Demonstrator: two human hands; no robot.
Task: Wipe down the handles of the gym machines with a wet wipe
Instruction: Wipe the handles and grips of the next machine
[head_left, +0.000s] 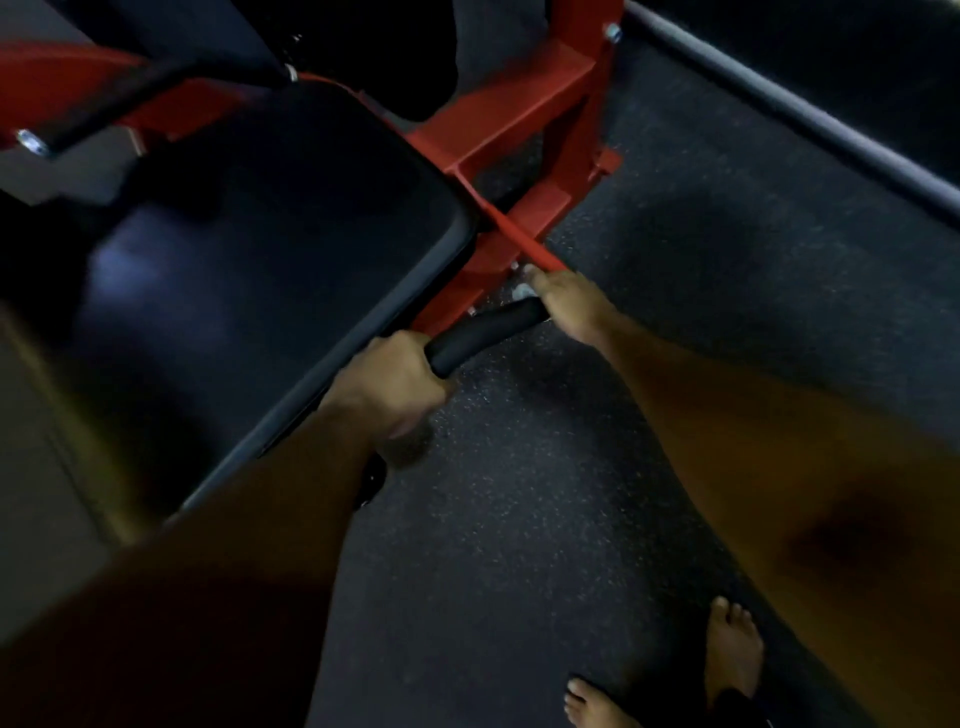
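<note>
Gripping the near end of a black handle (485, 332), the left hand (395, 382) is curling its fingers around the grip, beside the right edge of a dark padded seat (270, 249). The right hand (563, 306) is reaching to the handle's far end, where it meets the red frame (514, 135), and is closing on a small pale scrap, probably the wipe (522, 292), though blur is making that hard to confirm. The two hands are working apart, one at each end of the same handle.

The handle is lying low and slanted, just right of the seat, above speckled dark floor (675, 260). Two bare feet (732, 654) are standing at the near right. A second handle (104, 109) is showing at the far left, beyond the seat.

Judging by this, the step in hand is wiping this handle along its length. To do it well, the left hand is best holding the bar steady while the right is wrapping the wipe fully around the grip, not just dabbing the top, and sliding it toward the near end with firm, even pressure. The patch under the left hand is being covered now, so that hand is going to need shifting for the wipe to reach it. The underside is easy to miss in this dim light.
</note>
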